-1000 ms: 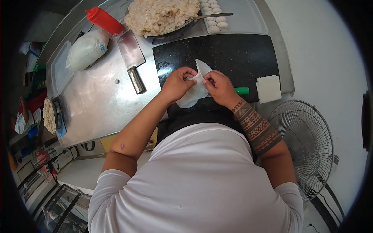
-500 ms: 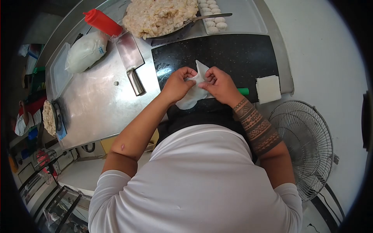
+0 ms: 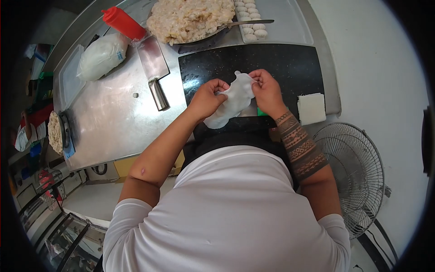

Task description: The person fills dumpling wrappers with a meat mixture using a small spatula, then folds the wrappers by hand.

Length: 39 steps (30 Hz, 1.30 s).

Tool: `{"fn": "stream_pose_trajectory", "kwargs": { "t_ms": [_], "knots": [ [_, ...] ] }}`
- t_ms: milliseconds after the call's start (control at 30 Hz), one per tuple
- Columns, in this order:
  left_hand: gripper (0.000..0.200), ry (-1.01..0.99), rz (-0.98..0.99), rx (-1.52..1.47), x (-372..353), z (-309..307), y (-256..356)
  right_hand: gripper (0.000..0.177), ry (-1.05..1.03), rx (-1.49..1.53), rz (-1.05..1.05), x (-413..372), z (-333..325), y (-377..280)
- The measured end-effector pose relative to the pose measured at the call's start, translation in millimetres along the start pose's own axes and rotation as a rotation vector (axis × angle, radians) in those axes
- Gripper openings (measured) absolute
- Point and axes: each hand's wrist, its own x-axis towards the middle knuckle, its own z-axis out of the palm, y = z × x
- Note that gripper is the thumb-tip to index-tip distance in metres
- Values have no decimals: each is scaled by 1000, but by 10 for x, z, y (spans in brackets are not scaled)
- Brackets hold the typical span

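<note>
Between my two hands, close over the front of the black board [image 3: 285, 68], hangs a thin, limp white sheet [image 3: 233, 102] with a wavy edge. My left hand [image 3: 207, 99] is closed on its left side, thumb and fingers pinched together. Near its upper right corner my right hand [image 3: 267, 90] pinches the edge. What the sheet is made of I cannot tell. Partly hidden behind it and my right wrist lies a tool with a green handle [image 3: 262, 112]. To the right of that wrist, a stack of square white wrappers [image 3: 311, 109] rests at the board's corner.
A cleaver [image 3: 153, 61] lies left of the board on the steel table [image 3: 111, 109]. Beyond are a red squeeze bottle [image 3: 123, 23], a filled plastic bag [image 3: 103, 56], a heaped bowl of pale filling [image 3: 190, 20] and a tray of round white pieces [image 3: 251, 27]. A fan [image 3: 349, 177] stands right.
My right hand has moved right and slightly up, drawing the sheet's upper part out wider. My left hand stays nearly in place. More of the green handle is covered.
</note>
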Motion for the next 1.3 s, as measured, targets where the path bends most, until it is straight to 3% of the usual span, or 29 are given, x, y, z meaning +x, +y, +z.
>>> {"fn": "stream_pose_trajectory", "kwargs": {
  "t_ms": [67,167,233,267,333,367,400,467,500,567,600,667,700,733,767,800,933,1033,1067,1167,1233,1300],
  "knots": [
    [23,30,10,13,36,-19,-67,25,-43,115,37,64,-162,0],
    [34,55,61,165,57,-24,-107,34,60,383,125,172,-573,-218],
    [57,338,321,380,-1,68,-81,34,97,554,104,214,-804,-336],
    [57,349,326,379,-40,102,-7,34,88,553,96,230,-818,-445],
    [71,458,684,448,-98,155,189,33,143,665,183,248,-784,-647],
    [71,363,708,234,-77,192,218,34,94,687,200,262,-642,-684],
    [71,374,708,233,-65,271,239,34,17,761,217,264,-427,-746],
    [61,19,428,-859,-7,389,318,26,-181,702,290,261,-27,-1149],
    [53,-44,292,-1099,-1,385,341,26,-195,701,276,374,30,-1253],
    [50,-3,233,-1037,-12,299,391,19,-43,129,-117,697,123,-1403],
    [48,30,152,-982,-50,265,455,19,-55,133,-128,846,123,-1453],
    [36,138,119,-879,-158,164,468,14,-14,-377,-566,1156,63,-1488],
    [32,224,306,-309,-188,70,411,10,-3,-667,-801,1365,71,-1340],
    [28,296,464,272,-214,15,373,10,-11,-663,-807,1452,72,-1199],
    [23,411,485,390,-262,2,425,11,-43,-990,-759,1487,90,-1140],
    [23,421,481,390,-276,-54,431,13,-71,-1314,-699,1532,96,-1083],
    [23,563,110,107,-271,-423,450,17,-229,-1402,-620,1530,17,-1266],
    [24,618,0,-407,-122,-681,244,15,-283,-1402,-547,1414,-74,-1700],
    [24,604,-13,-443,-127,-717,274,15,-241,-1430,-585,1399,-68,-1808],
    [25,544,-25,-313,-77,-743,301,14,-181,-1462,-627,1493,-21,-1708],
    [25,475,213,397,-92,-697,471,14,-158,-1466,-642,1521,40,-1569],
    [26,507,272,292,-48,-640,604,14,-271,-1459,-596,1491,123,-1503]
  ]
}}
